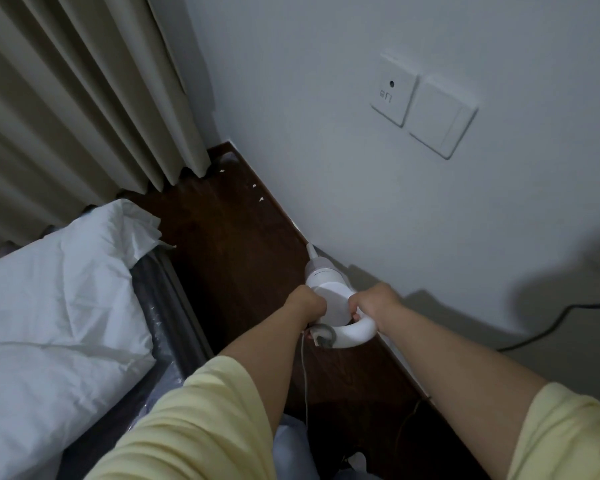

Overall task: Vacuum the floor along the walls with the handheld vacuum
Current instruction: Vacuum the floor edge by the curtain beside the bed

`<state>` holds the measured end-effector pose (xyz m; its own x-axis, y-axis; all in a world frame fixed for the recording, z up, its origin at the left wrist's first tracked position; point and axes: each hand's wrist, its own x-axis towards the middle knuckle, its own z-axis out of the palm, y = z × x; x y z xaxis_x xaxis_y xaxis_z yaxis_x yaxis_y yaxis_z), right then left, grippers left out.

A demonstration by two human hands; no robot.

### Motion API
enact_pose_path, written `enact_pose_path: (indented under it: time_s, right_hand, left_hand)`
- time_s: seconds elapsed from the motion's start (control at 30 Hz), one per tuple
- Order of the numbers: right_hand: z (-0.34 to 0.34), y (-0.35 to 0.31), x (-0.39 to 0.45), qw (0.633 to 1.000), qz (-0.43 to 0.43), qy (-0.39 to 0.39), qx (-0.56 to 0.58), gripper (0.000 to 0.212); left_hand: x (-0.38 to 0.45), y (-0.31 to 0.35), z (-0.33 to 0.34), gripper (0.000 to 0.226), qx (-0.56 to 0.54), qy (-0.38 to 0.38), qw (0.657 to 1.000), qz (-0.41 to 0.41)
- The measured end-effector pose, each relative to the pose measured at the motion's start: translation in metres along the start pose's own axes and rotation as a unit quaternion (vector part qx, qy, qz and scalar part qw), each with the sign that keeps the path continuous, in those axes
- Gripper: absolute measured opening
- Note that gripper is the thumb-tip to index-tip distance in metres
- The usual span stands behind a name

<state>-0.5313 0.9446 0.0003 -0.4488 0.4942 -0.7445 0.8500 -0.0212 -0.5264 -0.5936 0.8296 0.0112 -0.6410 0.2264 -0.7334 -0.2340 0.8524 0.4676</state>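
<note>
A white handheld vacuum (326, 289) points down along the base of the white wall (361, 209), its thin nozzle (310, 250) touching the dark wooden floor (236, 244) at the wall's foot. My left hand (307, 304) grips the left side of the vacuum's body. My right hand (371, 303) grips the looped white handle (357, 332). A thin cord (305, 368) hangs from the rear of the vacuum. Several white scraps (261, 199) lie on the floor farther along the wall toward the corner.
A bed with white bedding (59, 289) and a plastic-wrapped mattress edge (167, 306) bounds the floor strip on the left. Beige curtains (66, 98) hang at the far end. Two wall plates (423, 105) sit on the wall; a black cable (551, 323) runs at right.
</note>
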Motion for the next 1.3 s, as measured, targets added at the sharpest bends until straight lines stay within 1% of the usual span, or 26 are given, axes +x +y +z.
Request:
enact_pose_path:
  time_s: [0.17,0.47,0.77,0.9,1.03,1.13,1.3]
  right_hand:
    - [-0.007,0.012,-0.012,1.000,-0.001,0.006,-0.001,0.036]
    - [-0.016,0.039,-0.034,1.000,0.002,0.005,0.002,0.039]
    - [-0.020,0.053,-0.052,1.000,0.009,0.015,0.002,0.034]
    - [-0.014,0.049,-0.058,1.000,0.013,0.012,0.007,0.037]
    - [-0.003,0.038,-0.067,1.000,0.007,0.020,-0.002,0.026]
    - [0.004,0.029,-0.067,1.000,-0.002,0.020,-0.007,0.033]
    - [0.018,0.001,-0.062,0.999,-0.042,0.019,-0.028,0.036]
  left_hand:
    - [-0.013,-0.002,0.012,0.043,-0.007,-0.007,1.000,-0.004]
    - [-0.039,-0.008,0.032,0.044,0.015,-0.019,1.000,-0.001]
    - [-0.060,-0.014,0.042,0.045,0.018,-0.031,0.999,0.005]
    - [-0.062,-0.018,0.033,0.045,0.020,-0.032,0.999,0.010]
    - [-0.062,-0.027,0.025,0.044,0.007,-0.031,0.999,0.012]
    - [-0.060,-0.030,0.014,0.042,-0.007,-0.021,1.000,0.012]
    - [-0.050,-0.032,-0.007,0.038,-0.014,0.016,1.000,0.012]
